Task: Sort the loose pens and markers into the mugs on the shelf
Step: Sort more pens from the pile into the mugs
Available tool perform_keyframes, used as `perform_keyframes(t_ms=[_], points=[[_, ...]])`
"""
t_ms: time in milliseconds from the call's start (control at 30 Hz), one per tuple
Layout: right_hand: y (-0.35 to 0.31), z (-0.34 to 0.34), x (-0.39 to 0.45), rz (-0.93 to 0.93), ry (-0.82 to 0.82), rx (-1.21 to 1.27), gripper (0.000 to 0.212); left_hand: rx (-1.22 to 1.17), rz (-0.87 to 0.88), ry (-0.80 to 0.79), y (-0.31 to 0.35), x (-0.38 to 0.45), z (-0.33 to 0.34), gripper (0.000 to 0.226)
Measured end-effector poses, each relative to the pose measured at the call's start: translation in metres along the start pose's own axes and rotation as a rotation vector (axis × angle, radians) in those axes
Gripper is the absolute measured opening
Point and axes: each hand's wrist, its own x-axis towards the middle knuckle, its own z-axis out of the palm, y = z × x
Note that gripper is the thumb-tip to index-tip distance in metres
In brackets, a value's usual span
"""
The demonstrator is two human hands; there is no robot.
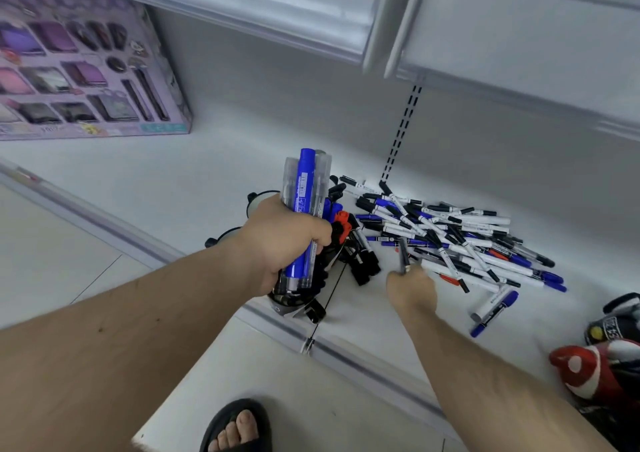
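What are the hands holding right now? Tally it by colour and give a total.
blue marker, in the left hand: 1
clear-barrelled markers, in the left hand: 2 showing
dark grey pen, pinched by the right hand: 1
Total: 4 showing; the left hand may hide more.

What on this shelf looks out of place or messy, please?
A heap of pens and markers lies criss-crossed loose on the white shelf, with one blue marker strayed toward its front edge. The left hand holds a bundle of markers.
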Motion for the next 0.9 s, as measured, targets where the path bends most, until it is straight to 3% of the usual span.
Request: perform_keyframes(t_ms=[167, 300, 400, 600, 667, 733, 800, 900], points=[[-0.03, 0.002, 0.027, -0.057, -0.007, 0.088, 0.017, 0.019, -0.022, -0.011, -0.004, 0.003, -0.003, 0.016], [-0.048, 0.016, 0.038, -0.17, -0.081, 0.001, 0.026, 0.013, -0.024, -0.014, -0.005, 0.006, 0.0, 0.02], [-0.044, 0.021, 0.038, -0.208, -0.136, -0.088, 0.033, 0.023, -0.012, -0.019, -0.006, 0.007, 0.005, 0.019], [-0.012, -0.007, 0.019, -0.162, -0.104, -0.145, 0.024, 0.005, -0.007, -0.065, 0.0, 0.006, 0.02, 0.023], [-0.007, -0.023, 0.009, -0.076, -0.086, -0.008, 0.017, -0.008, -0.011, -0.092, 0.001, 0.003, 0.027, 0.018], [-0.011, -0.04, -0.008, 0.072, -0.11, 0.336, 0.018, -0.013, -0.021, -0.137, 0.001, 0.0, 0.034, 0.018], [-0.019, -0.059, -0.034, 0.156, -0.207, 0.733, 0.014, -0.003, -0.021, -0.184, 0.002, -0.006, 0.041, 0.017], [-0.031, -0.097, -0.085, 0.211, -0.411, 1.004, 0.011, -0.019, -0.009, -0.21, 0.005, -0.019, 0.049, 0.015]])
